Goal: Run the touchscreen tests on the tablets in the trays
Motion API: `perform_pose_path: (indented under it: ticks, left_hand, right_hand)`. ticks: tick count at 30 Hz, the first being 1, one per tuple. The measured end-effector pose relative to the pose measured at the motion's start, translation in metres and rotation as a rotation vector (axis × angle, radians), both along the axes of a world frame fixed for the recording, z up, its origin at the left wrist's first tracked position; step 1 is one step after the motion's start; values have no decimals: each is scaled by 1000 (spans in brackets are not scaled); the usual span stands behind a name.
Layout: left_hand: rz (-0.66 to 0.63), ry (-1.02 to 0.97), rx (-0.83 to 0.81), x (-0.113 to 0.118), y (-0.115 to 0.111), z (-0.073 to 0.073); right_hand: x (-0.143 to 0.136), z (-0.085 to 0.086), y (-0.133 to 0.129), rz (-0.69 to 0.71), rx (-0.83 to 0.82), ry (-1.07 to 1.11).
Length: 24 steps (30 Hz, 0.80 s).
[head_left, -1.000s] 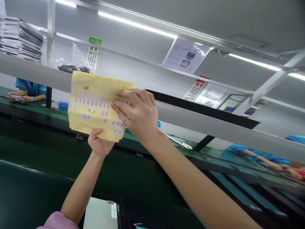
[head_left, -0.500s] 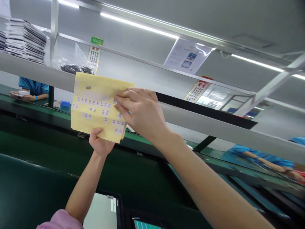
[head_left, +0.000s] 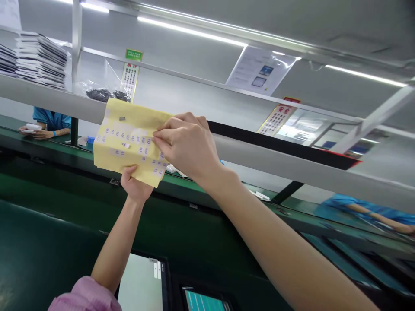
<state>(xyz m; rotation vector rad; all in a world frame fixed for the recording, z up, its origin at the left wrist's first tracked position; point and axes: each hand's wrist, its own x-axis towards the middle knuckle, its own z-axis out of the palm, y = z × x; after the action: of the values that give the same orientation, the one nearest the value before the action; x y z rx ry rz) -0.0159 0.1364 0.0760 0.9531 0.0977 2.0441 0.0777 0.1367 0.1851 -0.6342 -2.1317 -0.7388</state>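
In the head view, the left hand (head_left: 138, 186) grips the lower edge of the yellow label sheet (head_left: 131, 152) between thumb and fingers, apparently to keep it raised and steady in front of the grey shelf rail (head_left: 275, 165), its printed face turned to the wearer. The right hand (head_left: 193, 144), also before the rail, has thumb and fingertips pinched together at the sheet's right side, seemingly for fine handling, though whether they hold anything cannot be told.

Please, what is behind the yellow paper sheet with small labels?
A long grey shelf beam and a green bench edge pass behind the sheet. The left hand shows its thumb in front; its covered fingers cannot be seen.
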Motion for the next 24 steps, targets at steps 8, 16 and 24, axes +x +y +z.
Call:
perform_pose_path:
  ticks: [8, 16, 24]
  left_hand:
    - [-31, 120, 83, -11, -3, -12]
    - [-30, 783, -428, -60, -61, -162]
    - [184, 1133, -600, -58, -121, -220]
  right_hand:
    - [0, 1, -1, 50, -28, 298]
    - [63, -187, -72, 462, -314, -46]
    - [56, -312, -55, 553, -281, -311]
